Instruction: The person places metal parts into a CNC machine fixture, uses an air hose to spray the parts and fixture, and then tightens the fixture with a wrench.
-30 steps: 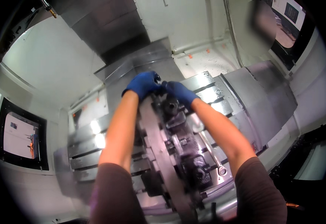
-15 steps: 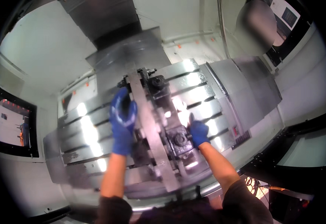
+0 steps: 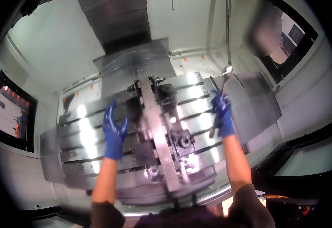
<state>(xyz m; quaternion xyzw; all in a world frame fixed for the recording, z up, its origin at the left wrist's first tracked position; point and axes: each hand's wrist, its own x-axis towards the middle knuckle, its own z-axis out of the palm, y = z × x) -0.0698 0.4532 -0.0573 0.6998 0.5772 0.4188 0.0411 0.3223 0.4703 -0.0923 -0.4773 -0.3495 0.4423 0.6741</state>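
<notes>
My left hand (image 3: 114, 133), in a blue glove, is raised over the slotted metal table (image 3: 97, 131), thumb and fingers spread, with nothing in it. It is left of a long flat steel bar (image 3: 160, 138) that lies front to back between dark clamping blocks. Over the table's right part, my gloved right hand (image 3: 223, 114) is closed around a slim, long tool (image 3: 212, 131). A dark end of it sticks out below the fingers; blur hides its exact kind. Nearest to that hand is a black block with a round bolt head (image 3: 184, 141), right of the bar.
Pale walls enclose the table, with a window (image 3: 12, 114) at the left and another (image 3: 293, 38) at the far right. Grey sheet covers (image 3: 116, 22) rise at the back. A thin vertical pipe (image 3: 228, 34) hangs behind the table's right part.
My right hand has left the black block, moving right and away from me, and a slim tool now shows in it. My left hand has drawn slightly left from the bar.
</notes>
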